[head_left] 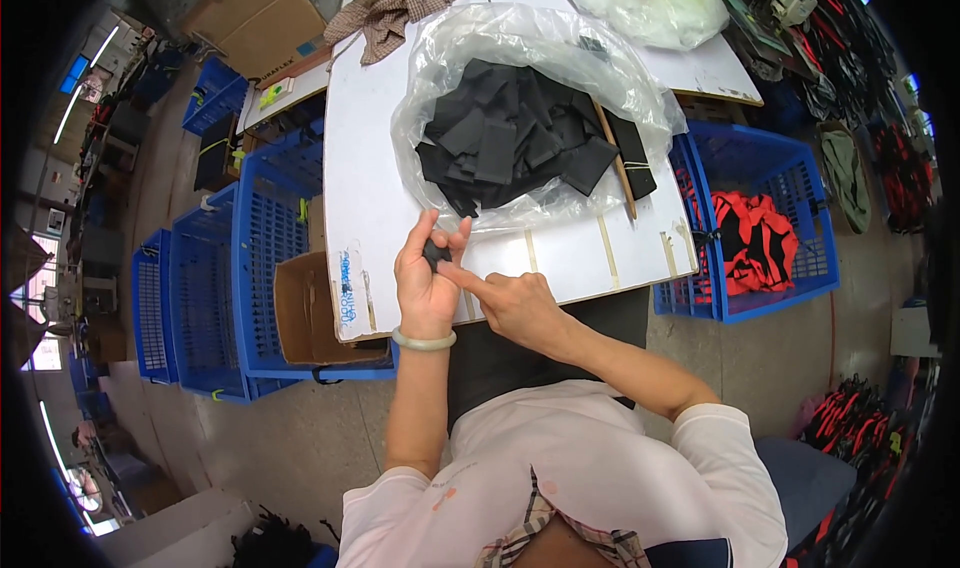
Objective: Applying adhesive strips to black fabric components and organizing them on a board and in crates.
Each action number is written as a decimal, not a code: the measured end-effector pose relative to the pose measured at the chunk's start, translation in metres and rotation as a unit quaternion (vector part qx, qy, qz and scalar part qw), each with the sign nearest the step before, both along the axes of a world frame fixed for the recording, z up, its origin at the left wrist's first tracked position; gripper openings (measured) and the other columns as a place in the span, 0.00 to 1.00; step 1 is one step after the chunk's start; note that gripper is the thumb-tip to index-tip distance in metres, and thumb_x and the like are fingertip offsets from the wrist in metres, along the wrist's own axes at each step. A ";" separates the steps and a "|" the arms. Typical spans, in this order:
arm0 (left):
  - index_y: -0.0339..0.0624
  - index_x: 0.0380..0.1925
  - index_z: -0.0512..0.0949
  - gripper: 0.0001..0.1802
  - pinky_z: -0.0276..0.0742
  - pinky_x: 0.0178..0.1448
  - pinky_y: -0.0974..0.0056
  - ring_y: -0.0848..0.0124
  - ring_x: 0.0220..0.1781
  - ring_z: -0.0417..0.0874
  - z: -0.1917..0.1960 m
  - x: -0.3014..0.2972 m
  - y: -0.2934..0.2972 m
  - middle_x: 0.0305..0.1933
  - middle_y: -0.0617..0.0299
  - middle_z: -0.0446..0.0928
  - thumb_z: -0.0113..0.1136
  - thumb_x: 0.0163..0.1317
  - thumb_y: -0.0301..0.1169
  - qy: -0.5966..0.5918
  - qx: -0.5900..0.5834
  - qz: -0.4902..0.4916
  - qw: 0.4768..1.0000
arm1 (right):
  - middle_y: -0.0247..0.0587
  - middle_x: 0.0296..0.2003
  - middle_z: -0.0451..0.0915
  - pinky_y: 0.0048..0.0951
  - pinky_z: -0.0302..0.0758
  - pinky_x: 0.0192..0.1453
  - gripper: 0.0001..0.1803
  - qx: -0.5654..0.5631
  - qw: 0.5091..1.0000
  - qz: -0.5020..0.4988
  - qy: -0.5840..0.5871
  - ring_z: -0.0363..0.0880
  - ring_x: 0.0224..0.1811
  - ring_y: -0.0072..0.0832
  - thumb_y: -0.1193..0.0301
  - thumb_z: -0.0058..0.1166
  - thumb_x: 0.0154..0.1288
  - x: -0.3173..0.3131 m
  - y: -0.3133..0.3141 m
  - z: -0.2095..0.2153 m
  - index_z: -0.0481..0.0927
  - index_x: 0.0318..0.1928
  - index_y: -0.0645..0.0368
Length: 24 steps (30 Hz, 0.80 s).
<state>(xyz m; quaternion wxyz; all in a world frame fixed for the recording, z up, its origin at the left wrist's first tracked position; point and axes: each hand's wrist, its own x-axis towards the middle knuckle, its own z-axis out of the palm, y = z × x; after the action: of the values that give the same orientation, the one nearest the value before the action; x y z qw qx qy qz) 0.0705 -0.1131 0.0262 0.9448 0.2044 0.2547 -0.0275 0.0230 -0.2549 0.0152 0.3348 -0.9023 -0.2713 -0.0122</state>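
My left hand (428,286) is raised palm up at the near edge of the white table (375,158), with a small black fabric piece (436,255) between its curled fingers. From the right, my right hand (518,306) reaches across. Its index fingertip is at the lower edge of that piece, and its other fingers are curled in. Just beyond both hands lies a clear plastic bag (405,98), opened wide and heaped with flat black fabric pieces (497,133).
A wooden stick (615,158) and a tied black bundle (634,158) lie at the bag's right side. Blue crates (245,288) and a cardboard box (300,313) stand to the left. Another blue crate (780,303) holds red-and-black fabric. A checked cloth (395,13) rests at the far edge.
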 end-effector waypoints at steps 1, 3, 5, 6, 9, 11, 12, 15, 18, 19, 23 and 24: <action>0.33 0.34 0.73 0.07 0.78 0.59 0.52 0.68 0.21 0.73 0.000 -0.002 -0.004 0.19 0.60 0.68 0.57 0.64 0.26 0.001 0.000 -0.002 1.000 | 0.40 0.22 0.76 0.38 0.73 0.21 0.30 -0.015 1.000 0.002 0.014 0.77 0.17 0.36 0.76 0.54 0.55 0.000 0.002 -0.003 0.72 0.61 0.45; 0.32 0.32 0.73 0.05 0.78 0.59 0.53 0.72 0.13 0.63 0.005 -0.007 -0.013 0.15 0.63 0.62 0.57 0.63 0.24 -0.067 0.072 -0.021 0.995 | 0.42 0.23 0.77 0.41 0.73 0.21 0.28 0.006 1.000 0.002 -0.003 0.77 0.19 0.39 0.74 0.55 0.55 0.010 0.012 -0.025 0.73 0.59 0.48; 0.33 0.32 0.74 0.05 0.78 0.59 0.53 0.74 0.10 0.57 0.010 -0.002 -0.015 0.13 0.65 0.59 0.57 0.62 0.25 -0.083 0.110 -0.030 0.990 | 0.44 0.25 0.78 0.43 0.73 0.22 0.26 0.024 0.999 -0.006 -0.025 0.78 0.20 0.42 0.72 0.55 0.55 0.016 0.024 -0.033 0.73 0.57 0.50; 0.33 0.32 0.74 0.05 0.78 0.59 0.53 0.74 0.11 0.57 0.011 0.001 -0.007 0.12 0.65 0.58 0.57 0.63 0.25 -0.091 0.122 -0.030 0.988 | 0.45 0.24 0.78 0.42 0.73 0.21 0.23 0.062 0.997 -0.024 -0.043 0.79 0.20 0.42 0.73 0.52 0.56 0.017 0.034 -0.035 0.73 0.55 0.52; 0.34 0.33 0.75 0.06 0.77 0.60 0.52 0.73 0.13 0.63 0.021 0.005 0.009 0.13 0.65 0.62 0.57 0.64 0.27 -0.123 0.095 -0.041 0.987 | 0.46 0.21 0.78 0.42 0.72 0.20 0.19 0.137 0.987 -0.033 -0.076 0.79 0.19 0.44 0.72 0.49 0.58 0.023 0.047 -0.012 0.74 0.53 0.52; 0.34 0.35 0.75 0.07 0.77 0.60 0.53 0.71 0.19 0.72 0.035 0.007 0.011 0.16 0.62 0.69 0.57 0.65 0.28 -0.036 0.021 0.012 0.999 | 0.44 0.21 0.79 0.41 0.73 0.21 0.25 0.063 0.997 -0.021 -0.029 0.78 0.18 0.41 0.70 0.55 0.57 0.022 0.037 0.007 0.71 0.58 0.51; 0.35 0.38 0.75 0.07 0.76 0.61 0.53 0.69 0.27 0.78 0.030 0.009 0.014 0.21 0.60 0.75 0.57 0.65 0.28 -0.084 -0.007 0.000 0.996 | 0.42 0.19 0.78 0.38 0.73 0.20 0.28 0.042 0.998 -0.044 -0.032 0.78 0.17 0.39 0.71 0.56 0.58 0.018 0.028 0.011 0.70 0.61 0.47; 0.34 0.41 0.75 0.08 0.76 0.62 0.53 0.69 0.28 0.78 0.018 0.008 0.015 0.21 0.59 0.75 0.57 0.65 0.27 -0.107 0.057 0.038 0.992 | 0.43 0.22 0.80 0.36 0.72 0.20 0.32 0.010 0.994 -0.104 0.041 0.79 0.18 0.37 0.72 0.58 0.56 0.017 0.013 0.012 0.70 0.63 0.44; 0.31 0.43 0.74 0.10 0.75 0.61 0.54 0.69 0.30 0.78 0.023 0.004 0.012 0.25 0.57 0.76 0.58 0.64 0.26 -0.099 0.053 0.039 0.993 | 0.40 0.22 0.80 0.33 0.73 0.21 0.32 0.072 0.992 -0.091 -0.045 0.79 0.19 0.35 0.73 0.58 0.56 0.019 0.003 0.008 0.70 0.63 0.44; 0.31 0.43 0.74 0.11 0.75 0.61 0.55 0.69 0.31 0.78 0.027 0.005 0.012 0.26 0.57 0.77 0.58 0.64 0.25 -0.103 0.046 0.057 0.992 | 0.40 0.22 0.80 0.33 0.73 0.21 0.32 0.072 0.992 -0.091 -0.044 0.79 0.19 0.35 0.73 0.58 0.56 0.017 0.001 0.009 0.70 0.63 0.44; 0.33 0.43 0.75 0.09 0.75 0.61 0.55 0.65 0.36 0.79 0.030 0.008 0.011 0.29 0.56 0.78 0.58 0.64 0.25 -0.068 0.037 0.047 0.996 | 0.38 0.24 0.81 0.29 0.74 0.22 0.30 0.142 0.985 -0.044 -0.087 0.79 0.20 0.32 0.77 0.56 0.57 0.014 -0.002 0.023 0.73 0.61 0.45; 0.34 0.43 0.75 0.09 0.74 0.61 0.54 0.62 0.39 0.81 0.028 0.005 0.010 0.30 0.56 0.79 0.58 0.64 0.25 -0.081 0.018 0.010 0.997 | 0.38 0.25 0.82 0.28 0.74 0.23 0.29 0.124 0.989 0.003 -0.082 0.79 0.20 0.32 0.77 0.55 0.57 0.014 0.001 0.026 0.73 0.61 0.46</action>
<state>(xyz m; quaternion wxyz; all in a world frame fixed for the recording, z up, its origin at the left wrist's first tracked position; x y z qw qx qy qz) 0.0753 -0.1030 0.0545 0.9588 0.2201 0.1799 0.0034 0.0370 -0.2541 0.0413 0.4207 -0.8490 -0.2972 -0.1180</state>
